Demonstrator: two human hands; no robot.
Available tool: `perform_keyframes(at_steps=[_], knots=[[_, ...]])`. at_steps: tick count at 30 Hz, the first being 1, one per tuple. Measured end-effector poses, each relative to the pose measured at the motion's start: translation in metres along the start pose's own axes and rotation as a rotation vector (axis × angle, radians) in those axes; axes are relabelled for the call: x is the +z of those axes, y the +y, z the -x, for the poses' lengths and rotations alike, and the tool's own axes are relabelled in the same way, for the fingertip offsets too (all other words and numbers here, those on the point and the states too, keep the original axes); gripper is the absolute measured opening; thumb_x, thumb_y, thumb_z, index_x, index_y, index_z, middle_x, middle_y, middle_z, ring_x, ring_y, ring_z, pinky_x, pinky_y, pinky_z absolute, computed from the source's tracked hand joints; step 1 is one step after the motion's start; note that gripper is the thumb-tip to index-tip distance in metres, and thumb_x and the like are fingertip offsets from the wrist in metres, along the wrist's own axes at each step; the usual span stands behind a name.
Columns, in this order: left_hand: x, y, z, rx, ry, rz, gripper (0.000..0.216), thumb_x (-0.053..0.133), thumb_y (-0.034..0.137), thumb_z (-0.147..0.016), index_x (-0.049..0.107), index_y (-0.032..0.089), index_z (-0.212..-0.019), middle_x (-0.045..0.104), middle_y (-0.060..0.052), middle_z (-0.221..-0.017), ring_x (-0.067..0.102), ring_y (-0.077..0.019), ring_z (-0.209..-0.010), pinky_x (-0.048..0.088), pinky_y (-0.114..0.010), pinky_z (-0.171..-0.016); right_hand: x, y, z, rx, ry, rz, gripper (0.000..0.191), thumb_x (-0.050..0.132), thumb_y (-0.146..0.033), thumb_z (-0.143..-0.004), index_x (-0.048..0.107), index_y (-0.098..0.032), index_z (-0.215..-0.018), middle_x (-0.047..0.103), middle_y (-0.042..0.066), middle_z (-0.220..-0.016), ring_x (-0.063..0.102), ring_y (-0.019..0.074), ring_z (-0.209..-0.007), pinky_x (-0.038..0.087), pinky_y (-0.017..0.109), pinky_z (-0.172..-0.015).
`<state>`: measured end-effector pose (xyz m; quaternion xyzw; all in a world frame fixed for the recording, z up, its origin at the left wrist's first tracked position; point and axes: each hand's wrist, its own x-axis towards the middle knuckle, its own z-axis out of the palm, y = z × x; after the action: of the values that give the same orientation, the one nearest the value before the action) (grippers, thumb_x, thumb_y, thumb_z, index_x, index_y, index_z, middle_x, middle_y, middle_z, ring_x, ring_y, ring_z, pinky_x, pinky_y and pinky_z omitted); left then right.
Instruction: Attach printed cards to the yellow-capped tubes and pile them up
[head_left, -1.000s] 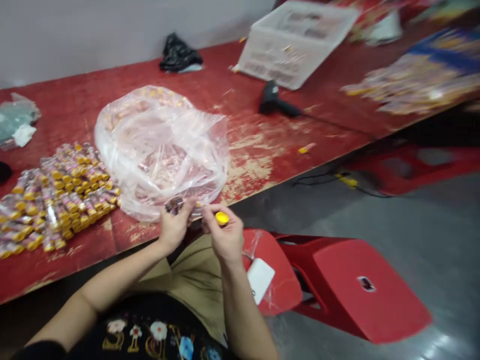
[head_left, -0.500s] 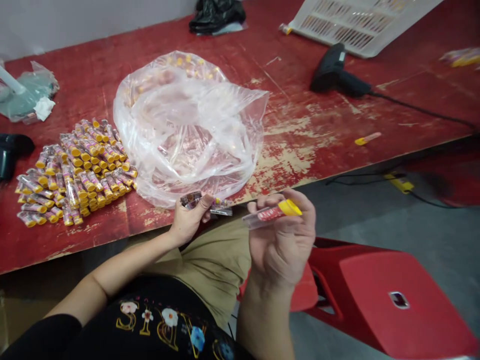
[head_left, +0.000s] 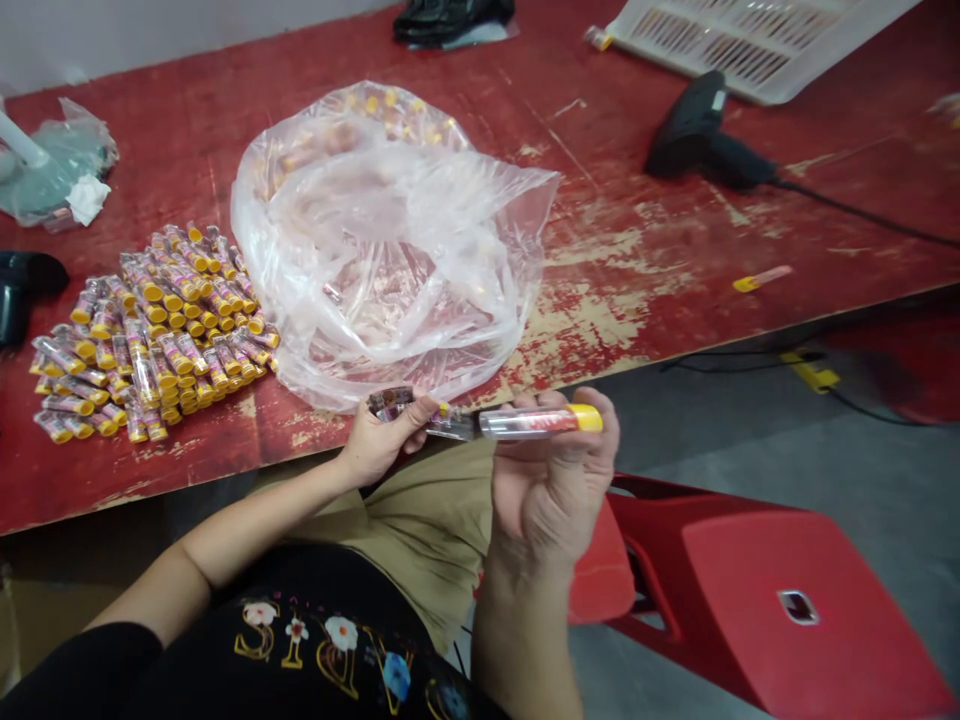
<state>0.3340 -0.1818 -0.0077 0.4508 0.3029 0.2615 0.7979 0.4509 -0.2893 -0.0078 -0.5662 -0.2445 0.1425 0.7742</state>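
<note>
My right hand [head_left: 555, 470] is closed on a clear plastic tube [head_left: 525, 423] with a yellow cap and a red-and-white label. The tube lies almost level, its clear end pointing left. Just left of it, my left hand [head_left: 386, 435] pinches a folded strip of dark, shiny printed film [head_left: 450, 424] at the table's front edge. The strip's end comes close to the tube; whether they touch I cannot tell. Beyond my left hand sits a big clear plastic bag [head_left: 397, 260], with yellow-capped tubes showing through its far side. A pile of wrapped yellow-capped tubes [head_left: 176, 325] lies left of the bag.
On the red table [head_left: 600, 240] are a black barcode scanner [head_left: 701, 135], a single tube [head_left: 761, 279], a white basket [head_left: 739, 45] and a black bag [head_left: 450, 20]. Another dark device [head_left: 26, 290] rests at the left edge. A red stool [head_left: 795, 590] stands at right.
The tube in my right hand has turned from slanting to nearly level. My right hand has shifted slightly left and down, bringing the tube's clear end closer to the film strip.
</note>
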Motion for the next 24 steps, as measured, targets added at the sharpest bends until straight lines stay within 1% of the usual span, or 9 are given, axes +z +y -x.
perform_keyframes(at_steps=[3, 6, 8, 11, 16, 19, 22, 24], knots=[[-0.001, -0.001, -0.001, -0.010, 0.000, -0.006, 0.057, 0.081, 0.069, -0.077, 0.061, 0.016, -0.073, 0.055, 0.004, -0.057, 0.046, -0.0060, -0.047, 0.034, -0.021, -0.046, 0.005, -0.003, 0.000, 0.100, 0.052, -0.111, 0.042, 0.077, -0.058, -0.088, 0.070, -0.033, -0.121, 0.069, 0.001, -0.109, 0.069, 0.0139, -0.096, 0.059, 0.030, -0.091], [-0.004, -0.005, -0.001, -0.008, -0.023, 0.000, 0.059, 0.079, 0.071, -0.078, 0.058, 0.017, -0.069, 0.053, 0.004, -0.056, 0.045, -0.0055, -0.047, 0.033, -0.020, -0.046, 0.014, -0.009, 0.003, 0.220, 0.115, -0.259, 0.045, 0.091, -0.052, -0.076, 0.074, -0.030, -0.110, 0.070, -0.001, -0.102, 0.068, 0.0130, -0.093, 0.057, 0.029, -0.091], [-0.006, -0.008, -0.002, -0.015, -0.035, -0.004, 0.059, 0.077, 0.072, -0.079, 0.058, 0.017, -0.069, 0.054, 0.004, -0.056, 0.046, -0.0053, -0.047, 0.034, -0.020, -0.046, 0.018, -0.013, 0.004, 0.262, 0.127, -0.303, 0.046, 0.094, -0.051, -0.071, 0.075, -0.029, -0.106, 0.070, -0.002, -0.100, 0.068, 0.0128, -0.091, 0.057, 0.028, -0.090], [-0.007, -0.010, -0.003, -0.034, -0.035, -0.011, 0.059, 0.077, 0.072, -0.078, 0.059, 0.016, -0.070, 0.055, 0.003, -0.057, 0.046, -0.0054, -0.047, 0.034, -0.020, -0.046, 0.019, -0.016, 0.006, 0.284, 0.126, -0.335, 0.047, 0.094, -0.054, -0.070, 0.074, -0.030, -0.106, 0.068, -0.002, -0.098, 0.067, 0.0125, -0.089, 0.057, 0.029, -0.088], [-0.004, -0.006, -0.003, -0.079, -0.027, 0.052, 0.060, 0.081, 0.072, -0.073, 0.058, 0.016, -0.070, 0.055, 0.003, -0.057, 0.045, -0.0054, -0.046, 0.031, -0.020, -0.043, 0.016, -0.008, 0.008, 0.226, 0.138, -0.238, 0.049, 0.095, -0.054, -0.068, 0.074, -0.029, -0.105, 0.068, -0.001, -0.099, 0.068, 0.0130, -0.087, 0.059, 0.029, -0.083], [0.000, 0.002, -0.004, -0.110, -0.040, 0.088, 0.064, 0.083, 0.074, -0.068, 0.060, 0.015, -0.071, 0.055, 0.003, -0.058, 0.043, -0.0050, -0.046, 0.028, -0.019, -0.042, 0.012, 0.000, 0.009, 0.200, 0.131, -0.159, 0.048, 0.093, -0.054, -0.071, 0.074, -0.028, -0.107, 0.069, 0.001, -0.101, 0.069, 0.0130, -0.086, 0.059, 0.030, -0.083], [0.004, 0.010, -0.003, -0.139, -0.057, 0.125, 0.065, 0.086, 0.074, -0.066, 0.062, 0.014, -0.073, 0.054, 0.002, -0.058, 0.042, -0.0046, -0.047, 0.024, -0.018, -0.041, 0.009, 0.006, 0.012, 0.074, 0.122, -0.016, 0.041, 0.089, -0.049, -0.078, 0.074, -0.026, -0.109, 0.070, 0.002, -0.102, 0.070, 0.0148, -0.087, 0.060, 0.031, -0.082], [0.006, 0.014, -0.002, -0.153, -0.036, 0.180, 0.066, 0.089, 0.072, -0.062, 0.062, 0.014, -0.074, 0.052, 0.003, -0.056, 0.042, -0.0045, -0.047, 0.021, -0.018, -0.041, 0.009, 0.008, 0.017, -0.041, 0.138, 0.104, 0.033, 0.088, -0.040, -0.081, 0.075, -0.025, -0.107, 0.070, 0.004, -0.103, 0.071, 0.0167, -0.090, 0.061, 0.032, -0.080]])
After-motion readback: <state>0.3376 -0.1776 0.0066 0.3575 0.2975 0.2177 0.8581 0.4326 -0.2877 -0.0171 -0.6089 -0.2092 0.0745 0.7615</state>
